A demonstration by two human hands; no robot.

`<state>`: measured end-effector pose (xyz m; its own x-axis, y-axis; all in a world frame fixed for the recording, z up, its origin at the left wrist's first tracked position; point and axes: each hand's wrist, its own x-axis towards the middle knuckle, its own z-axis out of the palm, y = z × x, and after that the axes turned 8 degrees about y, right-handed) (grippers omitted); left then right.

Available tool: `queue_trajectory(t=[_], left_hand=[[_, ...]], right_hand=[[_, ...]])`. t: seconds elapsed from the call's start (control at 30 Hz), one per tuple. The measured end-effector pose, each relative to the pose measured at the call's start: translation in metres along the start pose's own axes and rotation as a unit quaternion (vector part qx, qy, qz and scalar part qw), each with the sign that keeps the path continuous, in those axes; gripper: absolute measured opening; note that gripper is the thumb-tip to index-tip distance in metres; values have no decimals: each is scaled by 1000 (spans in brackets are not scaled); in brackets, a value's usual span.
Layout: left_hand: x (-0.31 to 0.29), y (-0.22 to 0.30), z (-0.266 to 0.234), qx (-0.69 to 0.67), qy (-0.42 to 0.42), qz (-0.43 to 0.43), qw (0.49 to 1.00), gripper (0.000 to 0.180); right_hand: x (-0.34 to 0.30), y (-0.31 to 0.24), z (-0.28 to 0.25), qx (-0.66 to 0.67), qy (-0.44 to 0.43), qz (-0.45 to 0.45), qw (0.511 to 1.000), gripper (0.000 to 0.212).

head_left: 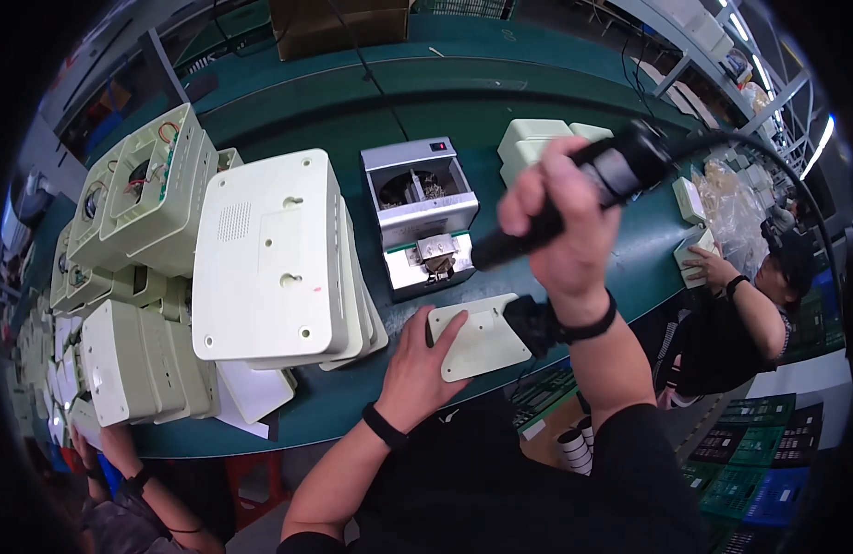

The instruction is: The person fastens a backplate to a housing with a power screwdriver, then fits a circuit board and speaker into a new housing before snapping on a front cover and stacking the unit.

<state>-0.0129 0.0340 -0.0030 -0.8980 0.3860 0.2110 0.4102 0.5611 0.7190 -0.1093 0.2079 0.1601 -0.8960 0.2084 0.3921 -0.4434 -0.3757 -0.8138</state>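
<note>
My right hand [579,235] is wrapped round a black corded electric screwdriver [622,168], raised over the bench. The driver's lower end reaches toward the front of a grey screw feeder [424,214], whose open bin holds loose screws. I cannot tell whether its tip touches the feeder. At the bench's near edge, my left hand [415,362] grips the left side of a small cream plastic cover [486,346], thumb on top and fingers along the edge. The black band at my right wrist and a dark object beside it stand by the cover's right end.
Left of the feeder rises a stack of large cream housings [265,258]; more open housings [154,185] stand behind it. Further cream parts [534,143] lie beyond my right hand. A co-worker [736,305] sits at right; another person's arms [158,503] show at lower left. The driver's cable [768,143] arches rightward.
</note>
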Motion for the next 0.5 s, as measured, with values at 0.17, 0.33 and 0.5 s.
queue_trajectory(t=[0.17, 0.33, 0.5], left_hand=[[-28, 9, -12, 38, 56, -29, 997, 97], [-37, 2, -4, -14, 78, -56, 995, 102], [-42, -9, 9, -51, 142, -83, 985, 111]], right_hand=[[11, 33, 14, -107, -67, -6, 992, 20], [11, 37, 16, -133, -112, 44, 984, 20], [-21, 2, -1, -116, -98, 57, 987, 19]])
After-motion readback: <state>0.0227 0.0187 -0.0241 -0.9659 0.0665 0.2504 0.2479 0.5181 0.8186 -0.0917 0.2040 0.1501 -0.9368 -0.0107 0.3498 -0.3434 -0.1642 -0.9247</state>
